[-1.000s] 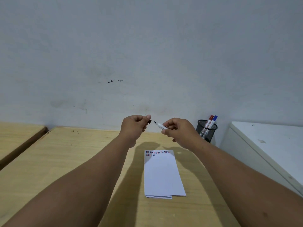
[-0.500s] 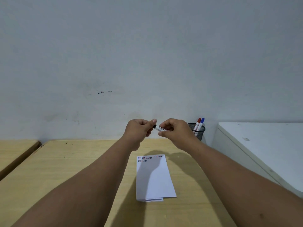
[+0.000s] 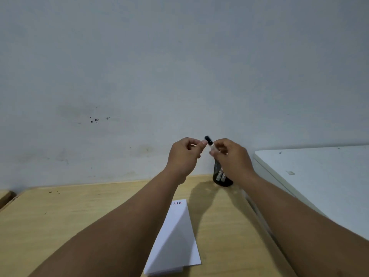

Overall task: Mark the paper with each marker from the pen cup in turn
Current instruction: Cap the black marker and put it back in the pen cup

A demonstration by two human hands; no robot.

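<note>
My right hand (image 3: 229, 156) holds a black marker (image 3: 209, 142) tilted up to the left, its black cap on and sticking out above my fingers. My left hand (image 3: 184, 156) is right beside the cap with its fingers curled and pinched, and nothing shows in them. Both hands hover above the back of the wooden table (image 3: 79, 216). The black mesh pen cup (image 3: 219, 176) stands behind my right hand, mostly hidden by it. The folded white paper (image 3: 175, 236) lies under my arms, with short red, blue and black strokes along its far edge.
A white cabinet top (image 3: 319, 186) runs along the right side of the table, higher than it. A bare grey wall rises right behind the table. Another wooden surface (image 3: 5, 196) shows at the far left edge.
The cap held in my left hand has gone onto the marker's tip. Both hands then rose and shifted right, in front of the pen cup, and the marker now points upward.
</note>
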